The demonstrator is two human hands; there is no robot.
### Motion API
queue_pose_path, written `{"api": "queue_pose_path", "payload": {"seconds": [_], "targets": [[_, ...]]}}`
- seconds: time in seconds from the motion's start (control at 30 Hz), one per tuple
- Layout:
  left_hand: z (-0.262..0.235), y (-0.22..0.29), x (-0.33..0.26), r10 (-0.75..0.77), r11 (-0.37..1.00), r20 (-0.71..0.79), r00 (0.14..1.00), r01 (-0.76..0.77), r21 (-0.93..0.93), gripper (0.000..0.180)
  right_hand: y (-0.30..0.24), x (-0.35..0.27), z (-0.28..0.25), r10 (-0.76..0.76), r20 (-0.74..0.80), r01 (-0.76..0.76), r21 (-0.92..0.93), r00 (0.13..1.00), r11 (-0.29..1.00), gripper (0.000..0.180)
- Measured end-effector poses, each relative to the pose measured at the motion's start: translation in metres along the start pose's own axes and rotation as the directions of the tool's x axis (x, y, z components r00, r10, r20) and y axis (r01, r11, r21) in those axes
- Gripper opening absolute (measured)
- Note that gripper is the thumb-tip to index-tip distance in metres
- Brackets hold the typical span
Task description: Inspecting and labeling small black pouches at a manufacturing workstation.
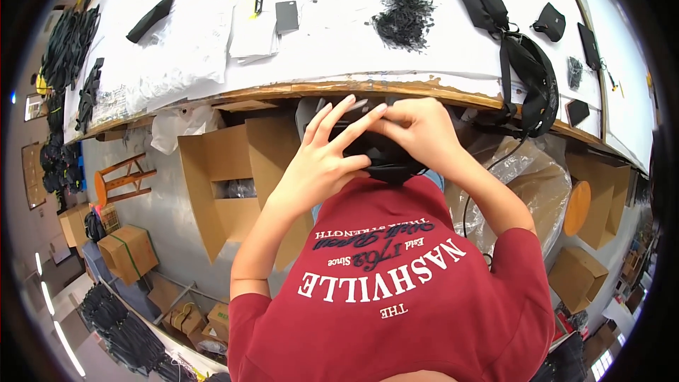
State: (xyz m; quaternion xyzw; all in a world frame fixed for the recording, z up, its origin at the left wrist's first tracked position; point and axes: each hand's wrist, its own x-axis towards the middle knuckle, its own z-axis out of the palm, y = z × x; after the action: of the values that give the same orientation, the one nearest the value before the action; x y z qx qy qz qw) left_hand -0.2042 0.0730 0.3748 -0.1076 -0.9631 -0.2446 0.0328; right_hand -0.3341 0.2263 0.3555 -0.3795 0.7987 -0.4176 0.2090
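Observation:
A black fabric item (389,159), perhaps a bag, rests in my lap just below the table's front edge, partly covered by my hands. My left hand (325,155) lies over its left side with the fingers spread, one fingertip close to my right fingers. Over its right side, my right hand (423,127) is closed in a pinch. What sits between those fingertips is too small to make out. A thin greyish piece (359,106) shows near my left fingers; its kind is unclear.
Across the white table (325,56) lie a heap of small black pieces (404,20), black straps (527,85), a black pouch (550,22), snips (259,0) and clear plastic bags (177,56). Open cardboard boxes (194,184) and a wooden stool (102,187) stand below on the left.

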Motion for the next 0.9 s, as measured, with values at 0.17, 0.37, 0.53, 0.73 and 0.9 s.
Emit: {"api": "queue_pose_path", "payload": {"seconds": [0.17,0.37,0.53,0.73,0.9], "targets": [[-0.002,-0.007,0.007,0.043,0.996,-0.094,0.995,-0.035,0.082,0.017,-0.006,0.002,0.005,0.019,0.178,0.008,-0.147,0.984,0.989,0.031],[0.001,-0.026,0.008,-0.109,0.929,0.379,0.919,0.23,-0.291,0.024,0.007,-0.008,-0.009,-0.098,0.36,0.12,-0.039,0.928,0.992,0.032],[0.008,-0.068,0.046,0.043,0.679,0.431,0.901,0.29,-0.674,0.023,0.026,-0.025,-0.013,-0.093,0.365,0.099,0.002,0.926,0.995,0.036],[0.073,-0.219,0.111,-0.291,0.955,-0.357,0.888,0.294,-0.047,0.029,0.025,-0.035,-0.024,0.035,0.375,-0.048,0.025,0.927,0.999,0.036],[0.068,-0.223,0.13,-0.234,0.9,-0.385,0.893,0.349,0.262,0.028,0.031,-0.047,-0.034,0.104,0.243,-0.112,0.016,0.964,0.994,0.031]]}}
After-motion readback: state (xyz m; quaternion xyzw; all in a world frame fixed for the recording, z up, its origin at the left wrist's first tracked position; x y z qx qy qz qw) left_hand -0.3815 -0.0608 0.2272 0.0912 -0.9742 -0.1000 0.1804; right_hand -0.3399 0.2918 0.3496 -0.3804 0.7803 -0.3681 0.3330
